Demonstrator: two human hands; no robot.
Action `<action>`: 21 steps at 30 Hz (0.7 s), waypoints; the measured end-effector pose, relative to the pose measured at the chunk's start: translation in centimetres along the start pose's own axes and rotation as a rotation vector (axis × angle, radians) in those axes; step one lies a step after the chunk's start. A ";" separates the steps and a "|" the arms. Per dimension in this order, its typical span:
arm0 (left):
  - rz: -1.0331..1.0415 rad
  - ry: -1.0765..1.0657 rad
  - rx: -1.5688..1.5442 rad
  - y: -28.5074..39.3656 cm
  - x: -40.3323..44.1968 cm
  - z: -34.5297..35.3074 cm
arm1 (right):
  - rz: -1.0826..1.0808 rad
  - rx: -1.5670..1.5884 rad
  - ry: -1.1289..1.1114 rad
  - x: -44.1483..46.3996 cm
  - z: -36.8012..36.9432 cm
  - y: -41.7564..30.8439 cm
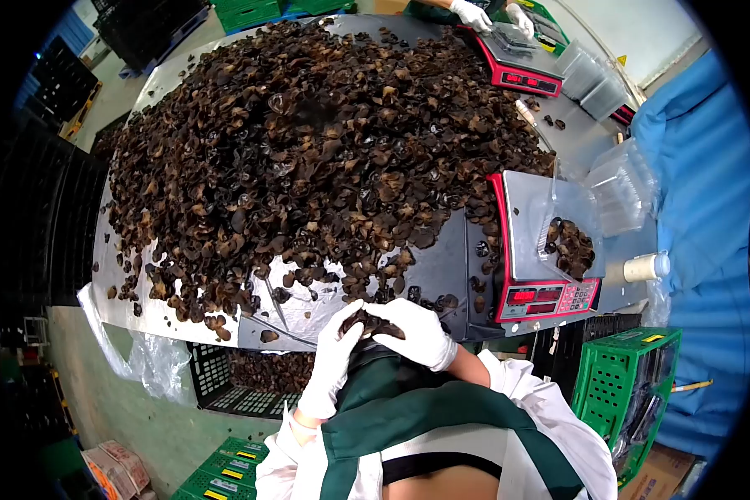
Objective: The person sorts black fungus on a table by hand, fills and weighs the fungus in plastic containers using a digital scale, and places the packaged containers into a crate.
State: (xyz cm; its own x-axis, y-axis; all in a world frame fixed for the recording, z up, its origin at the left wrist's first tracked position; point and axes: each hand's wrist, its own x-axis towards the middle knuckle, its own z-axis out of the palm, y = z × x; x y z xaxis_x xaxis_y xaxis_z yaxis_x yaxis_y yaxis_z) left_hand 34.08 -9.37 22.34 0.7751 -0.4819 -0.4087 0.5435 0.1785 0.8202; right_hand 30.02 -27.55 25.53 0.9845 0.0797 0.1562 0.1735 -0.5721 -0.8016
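Note:
At the near edge of the table, my left hand (335, 357) and my right hand (417, 333), both in white gloves, close from either side on some dark wood ear mushrooms (363, 322). How many pieces they hold I cannot tell. Just beyond my hands a large heap of wood ear mushrooms (308, 167) covers most of the metal table (462, 242). To the right of my hands a red scale (525, 212) carries a clear plastic box (550, 237) partly filled with mushrooms.
Stacked clear boxes (621, 192) and a white bottle (646, 267) lie right of the scale. Another person's gloved hands (472, 15) work at a second red scale (521, 77). Green crates (592, 387) stand low at the right; a black crate (212, 375) of mushrooms sits under the table.

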 end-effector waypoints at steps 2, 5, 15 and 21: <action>0.027 0.021 -0.047 -0.1 0.1 -0.1 | 0.118 0.253 0.065 -0.2 -0.5 0.8; 0.150 0.006 -0.050 -1.0 0.3 -0.9 | 0.058 0.256 0.285 0.0 -2.0 4.3; 0.159 0.237 0.057 -1.4 -0.2 -2.6 | 0.077 -0.258 0.040 1.4 0.5 6.4; 0.281 0.272 0.231 -1.3 0.0 -2.5 | 0.115 -0.493 -0.277 2.0 2.6 6.2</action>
State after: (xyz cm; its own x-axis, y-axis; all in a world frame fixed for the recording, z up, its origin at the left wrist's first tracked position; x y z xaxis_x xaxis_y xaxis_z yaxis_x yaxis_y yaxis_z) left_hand 34.17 -7.46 20.33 0.9555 -0.1936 -0.2224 0.2376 0.0587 0.9696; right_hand 33.12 -28.83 19.39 0.9778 0.1671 -0.1263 0.0977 -0.8974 -0.4304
